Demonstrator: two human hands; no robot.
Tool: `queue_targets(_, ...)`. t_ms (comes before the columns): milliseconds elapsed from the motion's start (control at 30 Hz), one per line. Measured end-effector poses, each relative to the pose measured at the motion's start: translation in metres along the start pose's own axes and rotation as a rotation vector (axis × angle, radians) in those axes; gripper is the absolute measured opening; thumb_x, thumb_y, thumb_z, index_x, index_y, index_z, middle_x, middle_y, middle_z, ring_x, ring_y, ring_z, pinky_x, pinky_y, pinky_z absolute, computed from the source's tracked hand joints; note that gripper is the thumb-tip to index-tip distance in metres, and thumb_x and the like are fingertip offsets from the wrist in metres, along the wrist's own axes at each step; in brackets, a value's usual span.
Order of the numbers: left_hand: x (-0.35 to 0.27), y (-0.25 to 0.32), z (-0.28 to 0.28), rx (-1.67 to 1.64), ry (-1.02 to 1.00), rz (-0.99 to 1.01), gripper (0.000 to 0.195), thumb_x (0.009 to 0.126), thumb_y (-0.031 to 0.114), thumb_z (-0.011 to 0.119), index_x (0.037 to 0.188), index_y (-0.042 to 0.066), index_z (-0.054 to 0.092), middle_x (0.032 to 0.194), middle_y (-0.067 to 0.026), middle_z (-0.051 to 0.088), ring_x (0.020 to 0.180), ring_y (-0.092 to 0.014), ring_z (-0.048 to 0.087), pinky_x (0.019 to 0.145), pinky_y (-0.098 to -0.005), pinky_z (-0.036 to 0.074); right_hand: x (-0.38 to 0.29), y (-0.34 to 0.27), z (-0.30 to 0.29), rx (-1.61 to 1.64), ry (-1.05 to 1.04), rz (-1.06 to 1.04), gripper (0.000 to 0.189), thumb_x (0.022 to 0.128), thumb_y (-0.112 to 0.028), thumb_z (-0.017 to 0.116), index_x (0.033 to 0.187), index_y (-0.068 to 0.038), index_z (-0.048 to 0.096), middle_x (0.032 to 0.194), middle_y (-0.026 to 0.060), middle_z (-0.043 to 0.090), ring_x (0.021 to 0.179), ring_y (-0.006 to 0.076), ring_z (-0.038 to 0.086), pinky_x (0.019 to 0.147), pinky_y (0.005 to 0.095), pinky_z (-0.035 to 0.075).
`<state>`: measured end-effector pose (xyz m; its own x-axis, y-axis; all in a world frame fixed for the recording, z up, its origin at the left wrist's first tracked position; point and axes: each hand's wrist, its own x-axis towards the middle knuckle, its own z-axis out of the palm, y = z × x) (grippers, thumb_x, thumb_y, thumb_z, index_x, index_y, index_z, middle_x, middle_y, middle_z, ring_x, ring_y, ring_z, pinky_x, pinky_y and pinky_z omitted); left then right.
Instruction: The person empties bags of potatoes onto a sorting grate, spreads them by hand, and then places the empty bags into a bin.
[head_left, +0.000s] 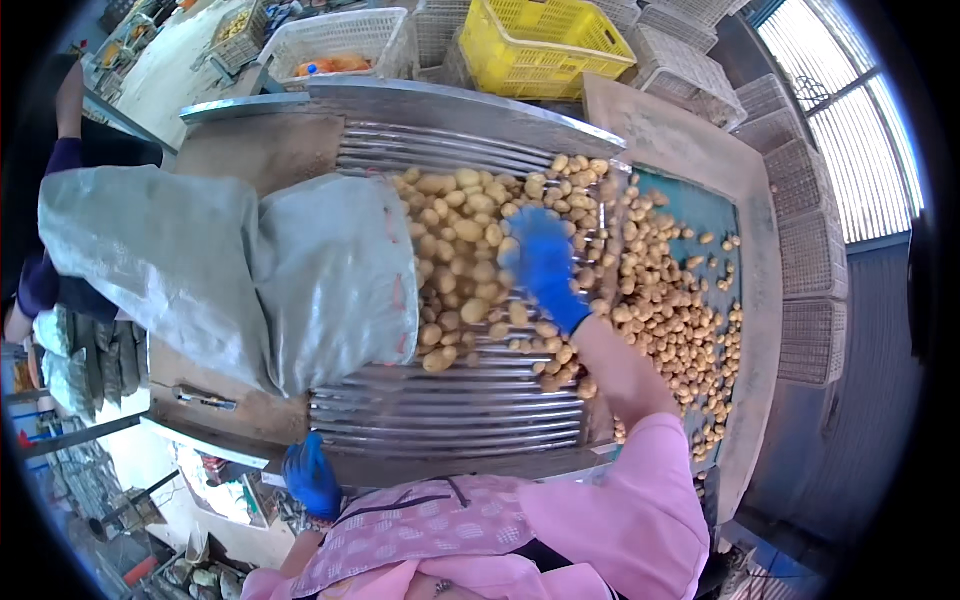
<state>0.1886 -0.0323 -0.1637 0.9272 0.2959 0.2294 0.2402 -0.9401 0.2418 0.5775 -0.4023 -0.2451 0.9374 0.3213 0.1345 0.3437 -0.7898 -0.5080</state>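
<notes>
My right hand (544, 259), in a blue glove and blurred, reaches over a heap of potatoes (461, 225) with its fingers spread against them. The heap lies on a rack of parallel metal bars (450, 416). At its left end the mouth of a large grey-green woven sack (337, 277) faces the potatoes, some of them right at its opening. My left hand (311, 480), also blue-gloved, is at the near edge of the sorting table (225, 427); its fingers are together and their underside is hidden.
Beyond the bars, many smaller potatoes (675, 330) cover a green surface (724, 210). A metal side rail (465, 105) runs along the far side. Behind it stand a yellow crate (540, 64) and a white crate (337, 37). Another person's arm (69, 105) shows beside the sack's far left end.
</notes>
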Motion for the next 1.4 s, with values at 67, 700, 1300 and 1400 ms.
queue_targets(67, 0.003, -0.003, -0.003, -0.016, -0.031, 0.022, 0.024, 0.089, 0.007, 0.061, 0.111, 0.007, 0.069, 0.098, -0.0157, 0.069, 0.093, -0.036, 0.064, 0.091, -0.0476, 0.048, -0.029, -0.097, 0.046, -0.193, -0.104, -0.174, 0.049, 0.091, -0.022, 0.055, 0.140, -0.015, 0.051, 0.146, 0.0112, 0.046, 0.135, 0.0356, 0.041, 0.113, 0.0522, 0.029)
queue_targets(700, -0.001, 0.007, -0.005, -0.052, 0.069, 0.032, 0.022, 0.091, 0.008, 0.058, 0.110, 0.005, 0.068, 0.099, -0.0144, 0.070, 0.091, -0.034, 0.065, 0.094, -0.0486, 0.049, -0.035, 0.111, -0.027, -0.832, -0.194, 0.597, 0.064, 0.090, -0.042, 0.057, 0.146, -0.012, 0.044, 0.149, 0.0189, 0.043, 0.141, 0.0394, 0.034, 0.111, 0.0536, 0.033)
queue_targets(1300, -0.006, 0.000, -0.005, -0.025, 0.039, 0.037, 0.034, 0.088, 0.009, 0.060, 0.121, 0.009, 0.065, 0.099, -0.0121, 0.068, 0.092, -0.033, 0.063, 0.091, -0.0456, 0.048, 0.004, -0.306, 0.180, -0.055, -0.176, -0.499, 0.043, 0.092, -0.036, 0.054, 0.126, -0.011, 0.061, 0.138, 0.0086, 0.056, 0.134, 0.0291, 0.043, 0.119, 0.0531, 0.016)
queue_targets(1400, -0.010, -0.002, -0.005, -0.031, 0.025, -0.004, 0.033, 0.088, 0.011, 0.060, 0.121, 0.011, 0.066, 0.096, -0.0118, 0.068, 0.090, -0.032, 0.063, 0.090, -0.0454, 0.048, 0.001, -0.282, 0.151, -0.085, 0.042, -0.514, 0.038, 0.086, -0.031, 0.059, 0.119, -0.012, 0.064, 0.129, 0.0067, 0.060, 0.121, 0.0266, 0.052, 0.114, 0.0525, 0.026)
